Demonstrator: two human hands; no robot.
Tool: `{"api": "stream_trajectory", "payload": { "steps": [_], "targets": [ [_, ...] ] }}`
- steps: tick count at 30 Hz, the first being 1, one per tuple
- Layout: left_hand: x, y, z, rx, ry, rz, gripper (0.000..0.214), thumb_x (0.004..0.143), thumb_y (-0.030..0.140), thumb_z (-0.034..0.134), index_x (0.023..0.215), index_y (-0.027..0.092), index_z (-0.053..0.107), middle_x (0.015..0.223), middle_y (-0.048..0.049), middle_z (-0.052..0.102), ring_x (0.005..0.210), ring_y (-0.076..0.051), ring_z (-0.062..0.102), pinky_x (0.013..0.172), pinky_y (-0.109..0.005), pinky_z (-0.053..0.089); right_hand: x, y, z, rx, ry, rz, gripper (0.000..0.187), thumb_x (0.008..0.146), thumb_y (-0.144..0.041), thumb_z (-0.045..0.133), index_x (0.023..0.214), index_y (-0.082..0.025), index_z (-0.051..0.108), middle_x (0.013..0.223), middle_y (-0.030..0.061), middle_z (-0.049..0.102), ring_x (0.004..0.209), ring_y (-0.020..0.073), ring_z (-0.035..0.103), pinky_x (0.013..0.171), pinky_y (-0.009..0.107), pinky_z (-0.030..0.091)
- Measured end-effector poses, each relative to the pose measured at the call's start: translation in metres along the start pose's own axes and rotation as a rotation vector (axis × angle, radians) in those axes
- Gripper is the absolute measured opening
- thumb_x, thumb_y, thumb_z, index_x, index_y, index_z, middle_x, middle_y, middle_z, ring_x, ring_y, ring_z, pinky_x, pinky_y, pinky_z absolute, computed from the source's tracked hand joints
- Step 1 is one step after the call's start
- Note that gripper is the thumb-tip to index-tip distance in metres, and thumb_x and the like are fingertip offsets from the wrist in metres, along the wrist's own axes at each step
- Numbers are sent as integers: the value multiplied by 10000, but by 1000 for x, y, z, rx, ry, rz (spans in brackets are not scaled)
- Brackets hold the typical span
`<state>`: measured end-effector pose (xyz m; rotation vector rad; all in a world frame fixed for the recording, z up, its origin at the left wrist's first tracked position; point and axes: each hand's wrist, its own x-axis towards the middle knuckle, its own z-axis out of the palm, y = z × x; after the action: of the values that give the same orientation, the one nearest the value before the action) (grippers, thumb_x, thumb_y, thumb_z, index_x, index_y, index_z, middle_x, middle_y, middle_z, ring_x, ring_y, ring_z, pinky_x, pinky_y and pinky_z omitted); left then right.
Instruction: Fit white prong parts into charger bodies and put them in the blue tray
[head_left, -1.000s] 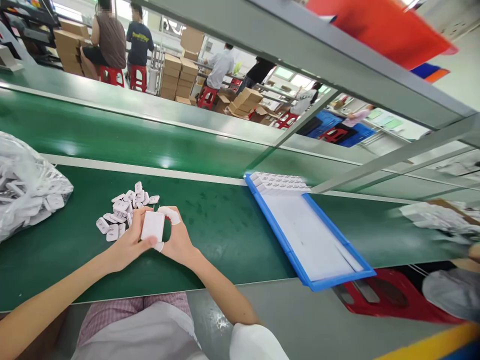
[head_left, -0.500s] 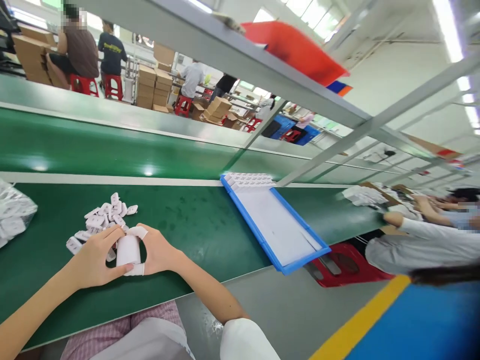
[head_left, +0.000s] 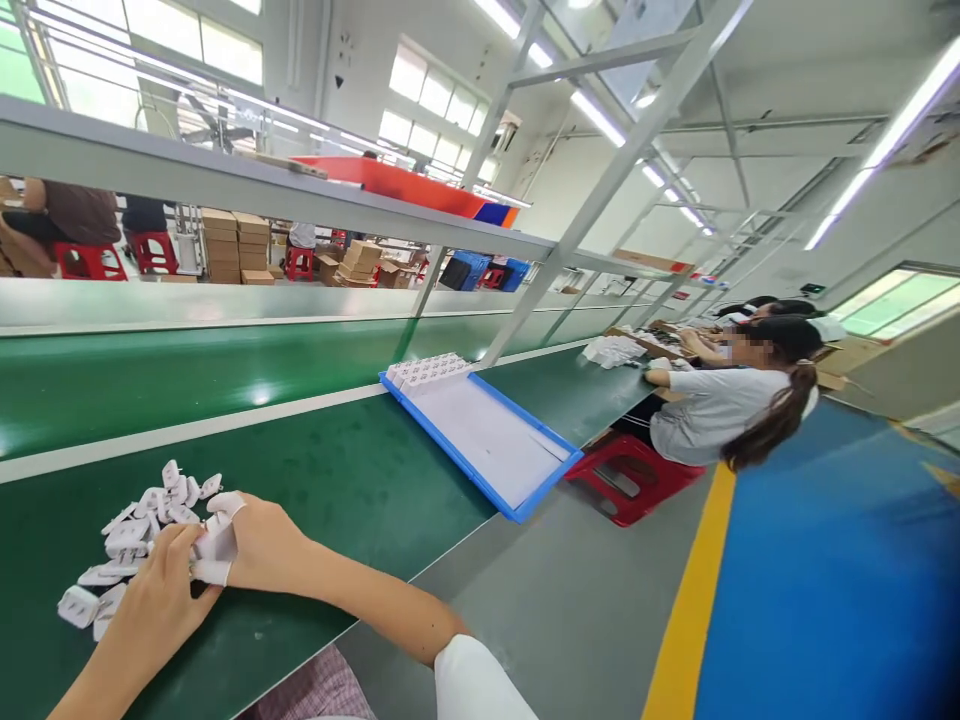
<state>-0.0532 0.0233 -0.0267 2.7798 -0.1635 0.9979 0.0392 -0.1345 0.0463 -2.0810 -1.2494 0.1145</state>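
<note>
A white plastic block (head_left: 216, 545) sits pinched between the left hand (head_left: 159, 585) and the right hand (head_left: 266, 543), whose fingers close around it, hiding its long axis and any writing. A heap of small white plastic plug pieces (head_left: 139, 535) lies touching the left hand, near the front edge of the green conveyor belt (head_left: 300, 480); a blue-rimmed tray (head_left: 450, 447) lies farther along.

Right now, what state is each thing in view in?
Left hand, holding a white plug adapter
Right hand, holding the same adapter, white wrap on one finger
Loose plug adapters, heaped on the green conveyor belt
Blue-rimmed tray, lying on the belt, adapters lined up at its far end
</note>
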Motion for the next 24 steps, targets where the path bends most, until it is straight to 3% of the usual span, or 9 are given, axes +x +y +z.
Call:
{"api": "stream_trajectory", "payload": {
  "steps": [2,4,6,8,10,12,14,17,24],
  "targets": [
    [3,5,-2,-65,20,-6,411,927,428,452,1212,133,421,1191,-184,548,1058,-312,605,802,-416,550,-2,12,-6,29,149,39,604,691,-340,747,1232,-183,531,1079,77,646,978,223,630,882,321,504],
    [7,9,-6,-116,4,-12,440,936,461,465,1244,150,431,1218,-160,547,1081,-298,594,821,-408,543,-6,38,-34,62,346,124,506,714,-298,704,1181,-195,541,1061,51,650,934,188,637,873,301,507],
    [9,10,-10,-145,-34,20,360,954,445,446,1207,192,484,1182,-111,574,1058,-269,598,820,-387,535,-10,76,-78,37,553,290,466,726,-276,689,1157,-186,536,1062,43,652,877,166,639,840,282,515],
    [11,11,-13,-173,-59,66,248,967,392,440,1124,225,535,1122,-71,595,1021,-238,604,823,-362,522,-17,120,-130,-49,726,528,517,737,-241,689,1218,-177,510,1131,46,647,947,162,636,875,256,502],
    [11,10,-15,-194,-62,98,182,969,341,449,1071,233,554,1093,-55,599,1007,-218,602,834,-345,509,-26,164,-175,-95,809,660,584,788,-180,637,1328,-109,425,1217,123,611,1078,199,601,962,290,462],
    [12,11,-15,-207,-59,123,155,970,308,452,1051,233,560,1082,-50,597,1003,-206,597,844,-334,497,-37,203,-205,-126,841,771,564,814,-132,615,1341,-69,422,1215,175,600,1113,236,583,1003,348,437],
    [12,12,-15,-214,-61,142,141,971,289,453,1039,234,563,1079,-48,594,1009,-199,590,849,-326,488,-47,233,-219,-146,840,858,489,856,-167,622,1314,-90,469,1217,161,589,1115,249,579,997,419,447],
    [13,11,-15,-222,-63,142,136,971,280,454,1030,232,567,1084,-49,589,1025,-201,578,857,-327,476,-60,267,-220,-153,790,943,373,914,-279,609,1255,-148,533,1216,101,582,1077,236,591,927,460,496],
    [17,3,-13,-225,-44,124,127,965,237,450,971,219,576,1026,-46,603,1010,-209,573,872,-343,457,-78,307,-219,-136,630,1060,324,926,-314,600,1204,-151,567,1181,87,596,1018,213,612,862,418,534]
  ]
}}
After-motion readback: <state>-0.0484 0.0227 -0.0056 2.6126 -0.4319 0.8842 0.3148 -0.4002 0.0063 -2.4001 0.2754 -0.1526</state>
